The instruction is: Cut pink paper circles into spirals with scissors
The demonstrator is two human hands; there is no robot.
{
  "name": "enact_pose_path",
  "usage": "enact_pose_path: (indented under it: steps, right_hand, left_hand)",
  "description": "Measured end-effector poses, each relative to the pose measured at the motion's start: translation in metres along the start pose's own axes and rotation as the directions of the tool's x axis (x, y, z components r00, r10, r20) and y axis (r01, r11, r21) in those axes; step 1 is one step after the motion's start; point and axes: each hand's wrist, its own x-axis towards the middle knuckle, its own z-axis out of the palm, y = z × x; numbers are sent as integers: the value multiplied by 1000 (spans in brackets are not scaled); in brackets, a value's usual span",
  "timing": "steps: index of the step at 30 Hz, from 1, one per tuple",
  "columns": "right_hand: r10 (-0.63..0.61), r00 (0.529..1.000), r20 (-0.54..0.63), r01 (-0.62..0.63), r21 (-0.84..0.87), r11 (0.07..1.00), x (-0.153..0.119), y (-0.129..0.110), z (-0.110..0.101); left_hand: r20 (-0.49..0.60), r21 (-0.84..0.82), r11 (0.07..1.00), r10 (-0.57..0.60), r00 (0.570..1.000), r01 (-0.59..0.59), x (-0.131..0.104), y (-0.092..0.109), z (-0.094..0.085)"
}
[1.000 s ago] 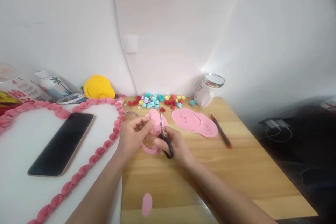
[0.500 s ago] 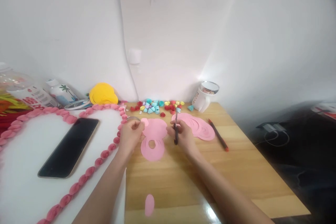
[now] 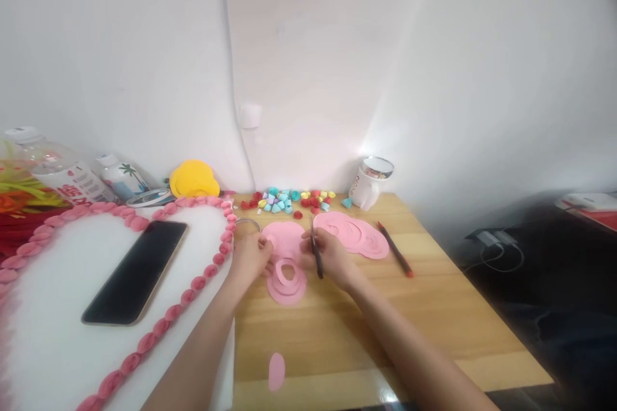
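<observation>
My left hand is closed on a small pink paper piece, its fingertips over the left side of the pink paper shapes. My right hand is wrapped round dark-handled scissors, whose blades point away toward the wall. Between and just below the hands lies a ringed pink paper with a hole in it. More layered pink paper is right of the scissors. A pink oval lies nearer the front.
A white board edged with pink paper rolls bears a phone on the left. Colored paper rolls and a white mug stand near the wall. A dark pen is at right; bottles are at back left.
My left hand has moved slightly down and right, lower over the pink paper. The scissors have tilted in my right hand. The ringed paper has shifted a little. The view has moved slightly.
</observation>
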Motion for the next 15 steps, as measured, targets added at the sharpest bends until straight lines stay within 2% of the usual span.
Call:
enact_pose_path:
  steps: [3,5,7,13,15]
  right_hand:
    - [-121,993,-12,115,-243,963,0,9,7]
    - [-225,974,10,208,-424,882,0,13,9]
    - [-281,959,36,257,-527,810,0,14,10]
    - [-252,965,71,242,-605,759,-3,7,10]
    - [-236,969,74,229,-632,741,-4,5,9]
  left_hand:
    - [58,2,1000,-20,998,20,1,1,0]
    - [59,13,1000,-27,998,26,1,2,-1]
    - [49,30,999,-30,998,29,2,3,-3]
    - [-8,91,995,-45,999,45,1,5,-8]
    - [7,74,996,-55,998,55,-1,5,-8]
